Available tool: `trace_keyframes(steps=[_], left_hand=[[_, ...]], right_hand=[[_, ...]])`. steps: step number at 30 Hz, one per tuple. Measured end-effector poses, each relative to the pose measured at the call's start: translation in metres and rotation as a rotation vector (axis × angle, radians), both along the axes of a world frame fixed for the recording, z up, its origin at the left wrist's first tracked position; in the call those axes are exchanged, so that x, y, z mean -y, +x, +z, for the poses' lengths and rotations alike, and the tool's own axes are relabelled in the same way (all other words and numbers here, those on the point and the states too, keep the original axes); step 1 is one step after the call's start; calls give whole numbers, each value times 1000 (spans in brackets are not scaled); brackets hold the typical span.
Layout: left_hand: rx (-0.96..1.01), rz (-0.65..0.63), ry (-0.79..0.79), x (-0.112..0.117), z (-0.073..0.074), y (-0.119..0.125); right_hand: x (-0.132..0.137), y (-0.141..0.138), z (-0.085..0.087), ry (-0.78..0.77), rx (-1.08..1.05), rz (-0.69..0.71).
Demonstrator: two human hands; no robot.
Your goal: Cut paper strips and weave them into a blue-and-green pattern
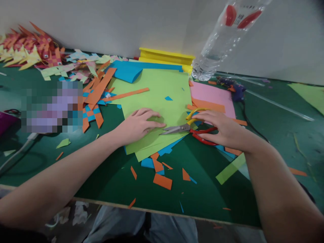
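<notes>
My right hand (222, 130) grips a pair of scissors (178, 129) with one yellow and one red handle. The blades are slightly apart and point left, over light green paper sheets (157, 91). My left hand (138, 126) lies on the same sheets, fingers stretched and slightly bent, with nothing seen in it. Its fingertips are close to the scissor tips. A small blue scrap (168, 98) rests on the top sheet. Blue paper (128, 69) lies at the back of the sheets, and pink paper (212, 96) is to their right.
At the back stand a water bottle (215, 44) and a folded yellow piece (167, 57). Woven paper shapes (32, 50) and orange strips (101, 86) lie left, near a blurred-out device (53, 108) on a cable. A dark blue glue gun (234, 88) is right. Orange scraps (162, 181) litter the front.
</notes>
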State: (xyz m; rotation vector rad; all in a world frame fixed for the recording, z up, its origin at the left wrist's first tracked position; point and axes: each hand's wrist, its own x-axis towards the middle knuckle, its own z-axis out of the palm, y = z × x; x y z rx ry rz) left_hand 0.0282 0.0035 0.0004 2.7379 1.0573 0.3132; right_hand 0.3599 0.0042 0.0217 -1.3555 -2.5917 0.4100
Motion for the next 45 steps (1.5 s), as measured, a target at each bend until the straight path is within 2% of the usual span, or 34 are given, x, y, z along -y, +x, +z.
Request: trace_keyframes(steps=[16,45], left_hand=[[-3,0,13,-2,-4,-1],[-26,1,-2,-1,-1,0]], right_hand=[[7,-19,3,48,-32,29],[13,-29,1,74,14,64]])
